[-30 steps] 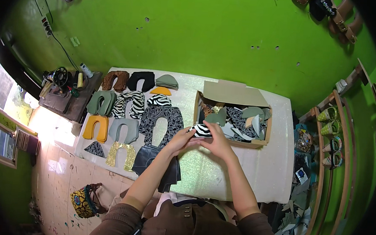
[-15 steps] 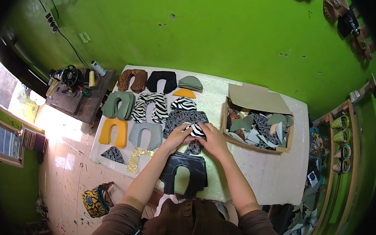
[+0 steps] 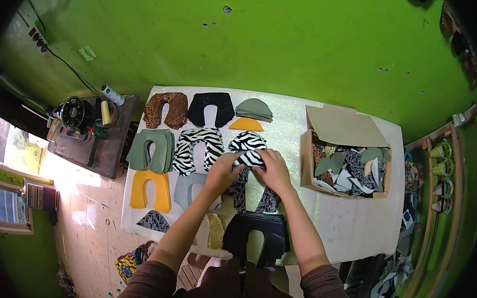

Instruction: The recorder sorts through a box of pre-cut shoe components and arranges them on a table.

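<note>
Both my hands grip a small stack of zebra-print pieces [image 3: 251, 159] by its sides, over the table's middle. My left hand [image 3: 223, 173] closes on its left edge, my right hand [image 3: 272, 172] on its right. Just beyond lies a half-moon zebra-print stack [image 3: 248, 141], touching or partly overlapped by the held pieces; I cannot tell which. Below my hands, a grey-black patterned U-shaped stack [image 3: 238, 191] shows in part. Nearer to me sits a black U-shaped stack [image 3: 234, 230]. A zebra-print U-shaped stack [image 3: 182, 155] is left of my left hand.
Leopard-print [image 3: 152, 113], black [image 3: 223, 101], green [image 3: 164, 158] and yellow [image 3: 139, 189] U-shaped stacks line the table's left side. Green half-moons [image 3: 254, 107] lie farther back. A cardboard box [image 3: 306, 161] of scraps stands right. A small dark table [image 3: 112, 157] bears a machine with a handwheel [image 3: 74, 113].
My hands have moved away from me with the zebra-print pieces, up to the half-moon zebra stack. More of the held pieces' print shows. The whole view has shifted slightly.
</note>
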A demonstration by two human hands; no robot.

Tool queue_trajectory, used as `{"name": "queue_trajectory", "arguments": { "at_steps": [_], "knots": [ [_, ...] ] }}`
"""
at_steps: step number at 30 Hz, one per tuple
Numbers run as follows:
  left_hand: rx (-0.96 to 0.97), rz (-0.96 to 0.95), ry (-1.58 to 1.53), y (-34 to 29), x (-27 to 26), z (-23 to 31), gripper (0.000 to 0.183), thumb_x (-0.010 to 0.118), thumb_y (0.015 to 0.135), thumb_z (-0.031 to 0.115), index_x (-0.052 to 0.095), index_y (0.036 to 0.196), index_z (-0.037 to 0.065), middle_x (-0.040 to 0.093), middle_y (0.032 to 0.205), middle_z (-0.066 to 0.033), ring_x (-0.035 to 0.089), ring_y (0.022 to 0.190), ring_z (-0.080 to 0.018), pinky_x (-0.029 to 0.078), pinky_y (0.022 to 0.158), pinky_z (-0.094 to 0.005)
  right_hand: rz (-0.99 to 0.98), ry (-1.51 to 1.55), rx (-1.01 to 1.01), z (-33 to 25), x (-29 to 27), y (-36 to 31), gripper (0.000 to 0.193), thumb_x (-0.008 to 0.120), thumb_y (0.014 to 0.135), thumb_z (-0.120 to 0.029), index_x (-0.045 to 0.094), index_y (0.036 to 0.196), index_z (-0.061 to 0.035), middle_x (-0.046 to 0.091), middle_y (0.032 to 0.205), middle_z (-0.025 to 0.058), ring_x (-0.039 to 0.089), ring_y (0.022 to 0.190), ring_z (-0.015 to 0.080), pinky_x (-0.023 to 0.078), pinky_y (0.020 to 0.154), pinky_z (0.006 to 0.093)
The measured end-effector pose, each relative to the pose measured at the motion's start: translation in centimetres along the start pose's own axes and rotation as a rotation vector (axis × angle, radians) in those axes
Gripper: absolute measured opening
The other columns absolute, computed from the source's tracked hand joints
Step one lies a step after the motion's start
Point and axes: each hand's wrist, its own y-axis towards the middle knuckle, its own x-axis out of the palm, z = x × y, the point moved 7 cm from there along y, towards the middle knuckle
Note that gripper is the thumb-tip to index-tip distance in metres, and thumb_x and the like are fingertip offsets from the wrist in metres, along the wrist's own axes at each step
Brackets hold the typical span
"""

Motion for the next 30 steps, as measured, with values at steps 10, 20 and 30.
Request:
{"name": "queue_trajectory", "arguments": {
  "at_steps": [10,20,30],
  "knots": [
    [0.244,0.067,0.392,5.5,0.1,-1.2,0.03,0.066,0.073,0.018,0.06,0.099,0.004,0.061,0.084,-0.0098,0.057,0.077,-0.0268,0.045,0.069,-0.0371,-0.04,-0.116,0.035,2.2,1.7,5.7,0.051,0.071,0.069,-0.017,0.052,0.116,-0.0099,0.052,0.106,0.0122,0.05,0.1,0.0298,0.041,0.085,0.0389],
    [0.253,0.119,0.476,4.4,0.2,-1.7,0.033,0.063,0.076,0.018,0.058,0.105,0.003,0.058,0.105,-0.0103,0.054,0.098,-0.0244,0.041,0.084,-0.0368,0.055,-0.153,0.054,1.2,2.2,3.9,0.056,0.062,0.078,-0.027,0.045,0.128,-0.0069,0.042,0.131,0.014,0.038,0.122,0.0313,0.029,0.101,0.0442],
    [0.208,-0.034,0.599,2.0,3.6,-2.5,0.037,0.05,0.085,0.023,0.055,0.116,0.004,0.049,0.128,-0.0073,0.038,0.124,-0.0227,0.022,0.106,-0.0442,0.049,-0.403,0.024,0.6,5.3,1.4,0.045,0.051,0.086,-0.031,0.049,0.126,-0.0115,0.041,0.137,0.0013,0.032,0.129,0.0248,0.014,0.105,0.0574]
  ]
}}
